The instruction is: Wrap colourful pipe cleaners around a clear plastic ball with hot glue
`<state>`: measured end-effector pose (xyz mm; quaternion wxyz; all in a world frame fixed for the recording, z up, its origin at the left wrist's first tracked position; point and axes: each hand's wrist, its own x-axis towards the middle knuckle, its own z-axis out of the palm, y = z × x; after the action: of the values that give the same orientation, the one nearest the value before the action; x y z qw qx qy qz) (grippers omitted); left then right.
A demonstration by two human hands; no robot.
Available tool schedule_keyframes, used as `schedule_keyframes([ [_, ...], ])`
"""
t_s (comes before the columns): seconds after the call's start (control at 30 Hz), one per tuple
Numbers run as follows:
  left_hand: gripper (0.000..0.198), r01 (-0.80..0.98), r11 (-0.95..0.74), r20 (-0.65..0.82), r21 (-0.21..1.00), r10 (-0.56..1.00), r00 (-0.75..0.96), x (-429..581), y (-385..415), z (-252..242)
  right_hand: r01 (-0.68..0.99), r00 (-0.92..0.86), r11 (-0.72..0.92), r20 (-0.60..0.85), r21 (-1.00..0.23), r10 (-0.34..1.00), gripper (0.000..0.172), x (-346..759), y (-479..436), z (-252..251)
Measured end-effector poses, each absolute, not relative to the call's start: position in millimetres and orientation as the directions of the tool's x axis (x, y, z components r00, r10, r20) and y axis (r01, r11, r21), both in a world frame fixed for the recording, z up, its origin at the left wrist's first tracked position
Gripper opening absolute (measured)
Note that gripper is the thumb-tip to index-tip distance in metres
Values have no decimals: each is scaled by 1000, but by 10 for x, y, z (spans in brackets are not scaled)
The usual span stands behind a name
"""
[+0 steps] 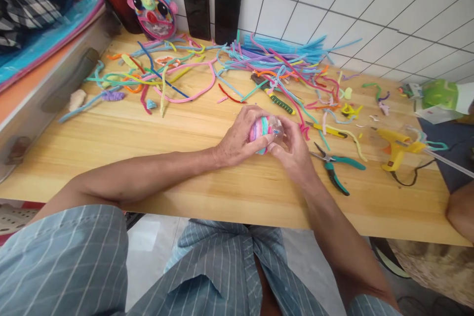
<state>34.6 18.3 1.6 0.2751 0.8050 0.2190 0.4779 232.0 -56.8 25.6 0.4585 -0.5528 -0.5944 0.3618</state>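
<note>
Both of my hands are closed around a small rounded clear plastic piece (276, 130), partly wrapped in pink, purple and turquoise pipe cleaners (260, 131). My left hand (240, 136) grips the wrapped side, its thumb lying across the front. On the clear side, my right hand (293, 144) holds on with thumb and fingers. The fingers hide much of the piece. It is held just above the wooden table (166, 177). Right of my hands lie teal-handled pliers (335, 165) with their jaws apart, and a yellow utility knife (329, 130).
Loose pipe cleaners (289, 52) spread along the wall, with a green-and-black handled tool (279, 102) among them. A pipe-cleaner figure (153, 12) and two phones (227, 7) stand behind. A yellow glue gun (398, 147) lies right; a plastic bin (55, 89) stands left. Another person's arm (461, 212) shows at right.
</note>
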Motion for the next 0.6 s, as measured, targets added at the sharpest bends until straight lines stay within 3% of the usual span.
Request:
schedule_keyframes([
  [0.2,50,92,-763,624,640,586,517,339,154,37,185,60,96,108,-978,992,57,2393,-557,415],
  [0.6,54,117,-790,576,602,531,621,370,91,101,132,100,36,49,-991,994,52,2306,-549,391],
])
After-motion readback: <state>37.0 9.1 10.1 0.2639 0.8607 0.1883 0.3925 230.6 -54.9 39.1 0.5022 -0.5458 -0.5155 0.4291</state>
